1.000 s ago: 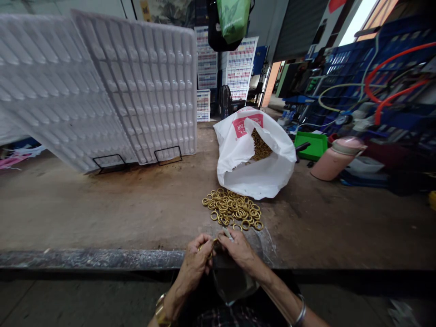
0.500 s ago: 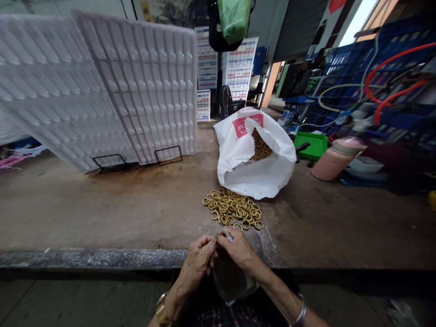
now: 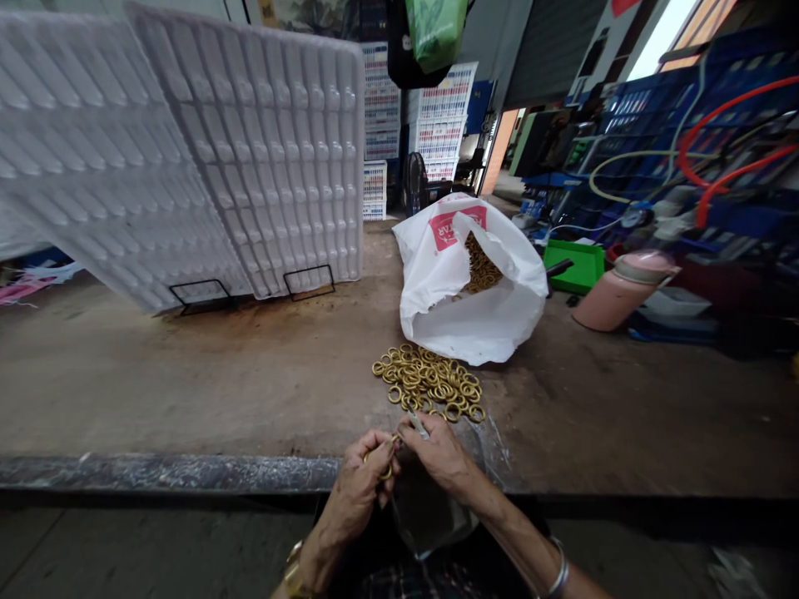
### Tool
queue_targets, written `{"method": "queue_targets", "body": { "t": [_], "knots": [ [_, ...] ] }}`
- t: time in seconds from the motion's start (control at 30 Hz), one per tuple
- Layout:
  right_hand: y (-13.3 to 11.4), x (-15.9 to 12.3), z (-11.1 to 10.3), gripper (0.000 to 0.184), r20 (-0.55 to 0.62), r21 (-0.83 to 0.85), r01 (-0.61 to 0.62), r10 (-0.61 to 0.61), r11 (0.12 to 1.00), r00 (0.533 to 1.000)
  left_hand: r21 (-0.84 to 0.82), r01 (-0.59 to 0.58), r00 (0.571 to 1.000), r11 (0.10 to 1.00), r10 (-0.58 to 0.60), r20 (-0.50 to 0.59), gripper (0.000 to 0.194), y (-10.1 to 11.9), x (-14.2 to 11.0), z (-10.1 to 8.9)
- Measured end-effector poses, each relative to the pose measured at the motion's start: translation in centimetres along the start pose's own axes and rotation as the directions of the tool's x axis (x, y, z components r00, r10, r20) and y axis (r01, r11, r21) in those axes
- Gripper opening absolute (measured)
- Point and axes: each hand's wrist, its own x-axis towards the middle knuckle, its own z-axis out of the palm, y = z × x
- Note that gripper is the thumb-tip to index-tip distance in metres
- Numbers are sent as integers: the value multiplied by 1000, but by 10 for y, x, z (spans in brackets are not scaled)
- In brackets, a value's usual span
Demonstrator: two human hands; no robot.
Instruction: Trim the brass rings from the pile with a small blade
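Observation:
My left hand is closed around a few brass rings, one of them pinched up near the fingertips. Close beside it, my right hand is closed on a small grey blade-like tool, whose exact kind I cannot make out. The fingertips of both hands nearly meet over the table's front edge. Just beyond them lies a loose pile of brass rings. Below the hands hangs a dark, sheet-like thing with a pale rim.
A torn white sack holding more rings lies behind the pile. Molded white plastic trays stand upright in black wire holders at the left. To the right are a pink bottle, a green tray and orange hoses.
The left fingers have shifted slightly, and the held rings show more plainly. The right hand stays close by with the tool. The whole view has moved a little.

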Motion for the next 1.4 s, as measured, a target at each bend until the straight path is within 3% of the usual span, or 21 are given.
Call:
{"method": "queue_targets", "body": {
  "t": [0.13,0.27,0.4,0.6,0.77,0.87,1.07,1.17,1.3,1.4],
  "knots": [
    [5,3,0,18,-15,-37,-1,1,999,1000,-45,-1,1000,999,1,2,29,-1,-2,-1],
    [12,1,0,20,-67,-202,58,-73,978,995,-71,-9,1000,997,8,-19,31,0,0,-3],
    [11,-7,3,20,6,-405,126,-135,906,991,-48,-32,999,998,30,-38,32,0,2,-5],
    [10,-13,4,18,135,-553,226,-181,802,974,119,-53,996,991,61,-64,35,3,-1,-3],
    [21,-8,-4,22,124,-679,190,-144,709,982,109,-67,994,992,76,-84,37,5,-4,-4],
    [20,-7,-4,21,80,-698,174,-165,695,983,104,-63,994,993,71,-82,37,4,-4,-6],
    [6,-12,4,21,191,-628,285,-212,724,959,147,-60,993,987,74,-91,38,3,-2,-7],
    [7,-11,4,22,207,-663,244,-141,708,968,151,-50,993,987,65,-94,39,3,-4,-7],
    [14,-4,-2,20,106,-756,109,-44,645,993,116,-55,996,992,63,-68,36,3,-8,-8],
    [17,-1,-5,18,44,-738,80,-70,670,997,77,-60,997,995,64,-47,34,3,-9,-8]
  ]
}}
